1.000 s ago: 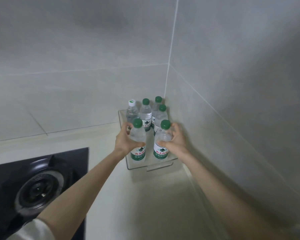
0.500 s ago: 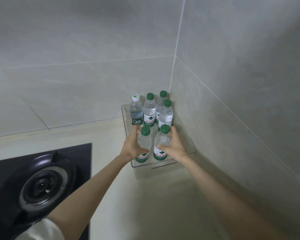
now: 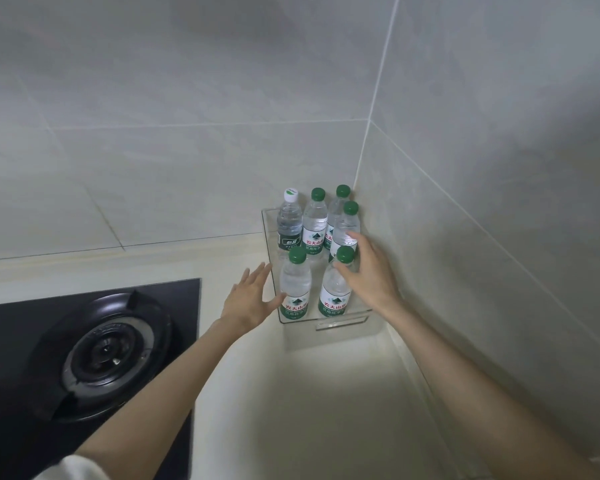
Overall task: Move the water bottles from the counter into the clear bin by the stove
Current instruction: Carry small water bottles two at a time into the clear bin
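Note:
A clear bin sits in the counter's far right corner against the tiled walls. Several water bottles stand upright in it. Two green-capped ones are in front: the left front bottle and the right front bottle. Behind them stand a white-capped bottle and more green-capped bottles. My left hand is open just left of the bin, fingers spread, thumb near the left front bottle. My right hand is open beside the right front bottle, fingers loose against it, holding nothing.
A black gas stove with a round burner lies at the left. The cream counter runs from the bin toward me. Tiled walls close in the back and the right side.
Both hands have let go of the two front bottles, which now stand in the bin. My left hand has drawn back to the left; my right hand has opened.

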